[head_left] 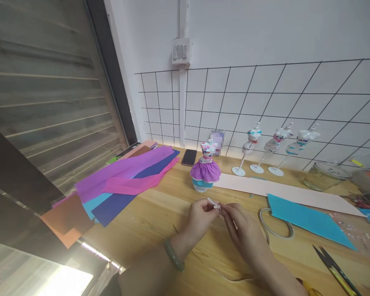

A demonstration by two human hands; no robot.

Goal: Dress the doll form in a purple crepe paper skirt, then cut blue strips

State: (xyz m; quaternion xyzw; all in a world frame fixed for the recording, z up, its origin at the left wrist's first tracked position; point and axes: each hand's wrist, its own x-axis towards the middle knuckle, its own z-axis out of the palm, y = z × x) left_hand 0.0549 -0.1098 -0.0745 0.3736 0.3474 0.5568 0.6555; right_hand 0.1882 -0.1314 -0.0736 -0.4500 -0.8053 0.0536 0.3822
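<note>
My left hand [202, 216] and my right hand [239, 222] meet over the middle of the table, fingertips pinched together. Between them is a small whitish strip [213, 202]; its kind is too small to make out. A bangle circles my left wrist. Just beyond my hands stands a small dress form [206, 166] in a purple gathered skirt over a turquoise layer. To the right of my right hand lie a grey-white cord loop [276, 232] and a turquoise sheet [308, 220].
Coloured sheets [126, 176] are fanned out on the left, near a phone [189, 157]. Several bare mini mannequins [249, 142] line the back right, near a glass jar [323, 176]. A long pale pink strip [277, 190] crosses the table. Open scissors [334, 265] lie front right.
</note>
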